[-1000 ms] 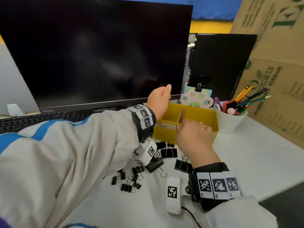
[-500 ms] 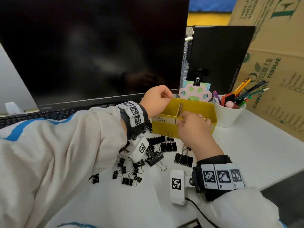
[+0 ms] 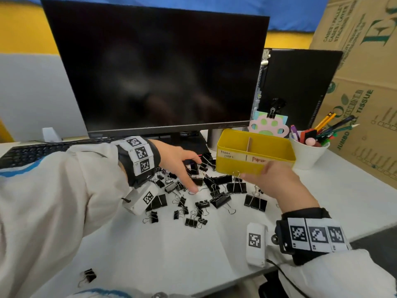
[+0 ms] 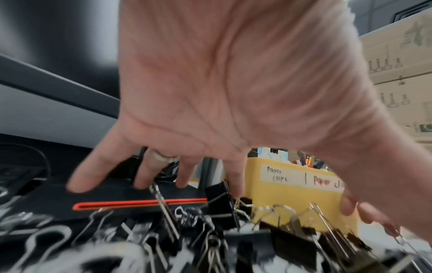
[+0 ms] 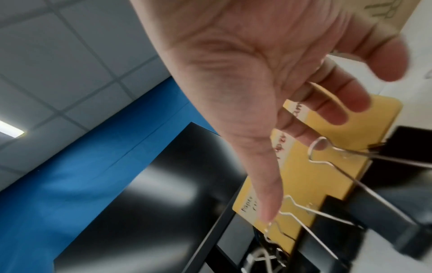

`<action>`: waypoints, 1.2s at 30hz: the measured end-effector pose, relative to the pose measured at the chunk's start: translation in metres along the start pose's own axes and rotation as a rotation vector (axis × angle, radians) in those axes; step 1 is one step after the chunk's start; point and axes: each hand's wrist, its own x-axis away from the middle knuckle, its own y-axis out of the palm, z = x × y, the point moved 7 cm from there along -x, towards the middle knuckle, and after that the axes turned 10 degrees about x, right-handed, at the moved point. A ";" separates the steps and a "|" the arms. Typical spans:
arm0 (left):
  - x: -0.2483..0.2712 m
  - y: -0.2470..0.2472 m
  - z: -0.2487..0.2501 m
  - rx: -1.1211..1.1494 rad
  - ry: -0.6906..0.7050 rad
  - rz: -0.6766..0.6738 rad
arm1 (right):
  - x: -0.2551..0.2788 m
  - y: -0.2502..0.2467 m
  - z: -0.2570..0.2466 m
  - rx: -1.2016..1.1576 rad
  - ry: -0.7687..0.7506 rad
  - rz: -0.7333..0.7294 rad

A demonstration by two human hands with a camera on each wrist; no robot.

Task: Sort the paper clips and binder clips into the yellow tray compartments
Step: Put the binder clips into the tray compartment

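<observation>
The yellow tray (image 3: 236, 166) stands behind a pile of black binder clips (image 3: 217, 200) on the white table; a divider splits it into two compartments, and the front label reads "Paper clips". My left hand (image 3: 189, 173) hovers palm down over the left of the pile, fingers spread and holding nothing. In the left wrist view the left hand (image 4: 236, 175) hangs just above the binder clips (image 4: 219, 206), with the tray (image 4: 292, 199) behind. My right hand (image 3: 257, 173) is blurred in front of the tray. From the right wrist, the right hand (image 5: 299, 136) has loose fingers, thumb tip by a binder clip (image 5: 327, 158).
A dark monitor (image 3: 154, 72) and keyboard (image 3: 32, 149) stand behind the pile. A white cup of pens (image 3: 309, 153) sits right of the tray, with cardboard boxes (image 3: 365, 82) beyond. One stray clip (image 3: 89, 276) lies near the front left edge.
Both hands have come down from the top of the tray to the clip pile in front of it. The left hand's fingers have spread open.
</observation>
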 end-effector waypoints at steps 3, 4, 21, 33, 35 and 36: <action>0.011 0.025 -0.010 -0.021 -0.064 -0.112 | 0.006 0.028 -0.004 0.067 -0.010 -0.179; 0.013 0.033 -0.011 -0.034 -0.075 -0.121 | 0.009 0.034 -0.008 0.016 -0.020 -0.209; 0.005 0.041 -0.020 0.113 0.102 0.270 | 0.035 0.075 -0.086 -0.455 -0.199 -0.238; 0.011 0.009 -0.043 0.515 0.167 0.517 | -0.012 0.029 0.000 0.128 0.115 -0.030; 0.011 0.005 -0.049 0.573 0.149 0.534 | -0.017 0.034 0.014 0.252 0.147 -0.097; 0.011 0.004 -0.052 0.598 0.139 0.537 | -0.019 0.035 0.017 0.279 0.149 -0.120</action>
